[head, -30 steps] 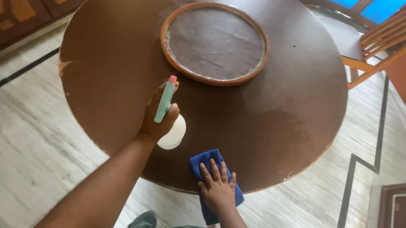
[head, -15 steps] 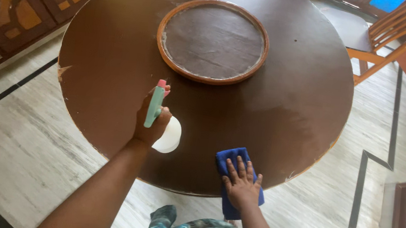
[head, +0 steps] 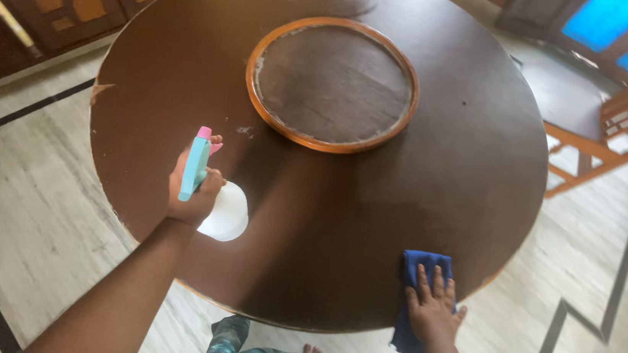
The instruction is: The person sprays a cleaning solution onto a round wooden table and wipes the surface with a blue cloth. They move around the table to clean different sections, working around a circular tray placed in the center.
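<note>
While my left hand (head: pixel 193 192) grips the sprayer (head: pixel 209 189) at 9 o'clock, my right hand (head: pixel 431 311) presses flat on the cloth (head: pixel 415 301) at 5 o'clock of the table (head: pixel 422 171); wiping seems underway, needing steady pressure near the rim.

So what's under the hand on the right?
A blue cloth lies under the right hand, on the round brown table. The table edge beneath the cloth is covered.

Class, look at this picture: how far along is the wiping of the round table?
Done: a duller, smeared band on the round table looks already wiped. In hand: the right hand presses a blue cloth at the near edge; the left hand holds a spray bottle. Left: a whitish smear beside the round inlay.
</note>
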